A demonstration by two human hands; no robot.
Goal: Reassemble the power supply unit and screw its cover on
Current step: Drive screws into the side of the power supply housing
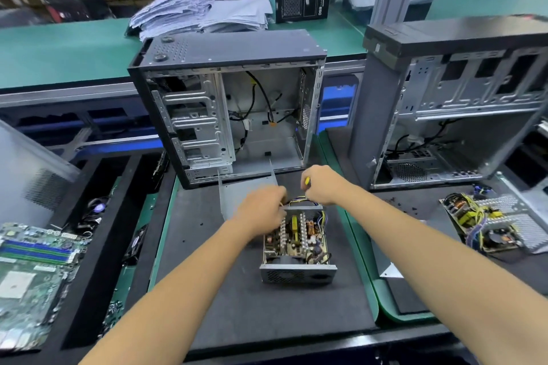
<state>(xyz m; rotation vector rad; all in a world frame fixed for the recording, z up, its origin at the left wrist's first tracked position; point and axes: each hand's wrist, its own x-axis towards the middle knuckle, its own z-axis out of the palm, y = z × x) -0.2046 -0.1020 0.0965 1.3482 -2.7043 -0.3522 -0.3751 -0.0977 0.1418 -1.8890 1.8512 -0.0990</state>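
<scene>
- Grey metal power supply unit (296, 246), cover off and circuit board exposed, sits mid-way on a dark mat (237, 305).
- Left hand (262, 210) rests at its far-left corner, fingers curled; their grip cannot be told.
- Right hand (321, 184) grips a yellow-handled screwdriver (307, 180) above the unit's wires (302, 201).
- The loose cover (246, 192) lies just behind, before an open computer case (231, 109).

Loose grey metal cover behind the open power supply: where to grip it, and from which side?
Judging from this view, grip the cover by its upright left wall, coming from the left and above. It sits as an open U with thin walls pointing up, so fingers can pinch one wall. The left hand covers its near right part, the computer case stands close behind, and the power supply sits at its right.
</scene>
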